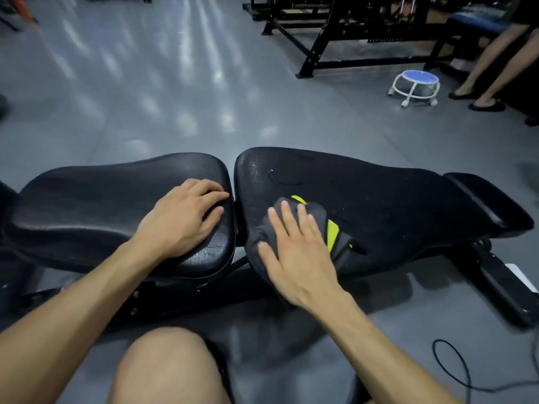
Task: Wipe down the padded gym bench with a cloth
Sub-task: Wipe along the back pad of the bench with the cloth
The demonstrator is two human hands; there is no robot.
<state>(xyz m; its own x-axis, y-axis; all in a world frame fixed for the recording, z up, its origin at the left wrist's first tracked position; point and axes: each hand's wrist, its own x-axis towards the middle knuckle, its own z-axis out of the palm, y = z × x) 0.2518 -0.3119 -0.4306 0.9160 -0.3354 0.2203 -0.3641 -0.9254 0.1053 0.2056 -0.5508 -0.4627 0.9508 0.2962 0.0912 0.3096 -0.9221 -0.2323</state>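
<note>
Mostly grey gym floor (163, 91), wide and bare beyond the bench, with a black rack frame (344, 36) at the far right. Padded bench (408, 205) runs left to right across the middle in two black pads, narrow gap between them, a short end pad at the far right edge. Another person's legs (495, 62) stand at the top right, near a small white stool (415, 86) with a blue top. Left hand (180, 220) lies flat on the left pad, fingers together, tips at the pad's right edge by the gap. Right hand (300, 252) presses a grey and yellow-green cloth (332, 231) on the right pad near its front-left edge, fingers straight and spread. Black cable (455, 365) loops on the floor at the lower right.
</note>
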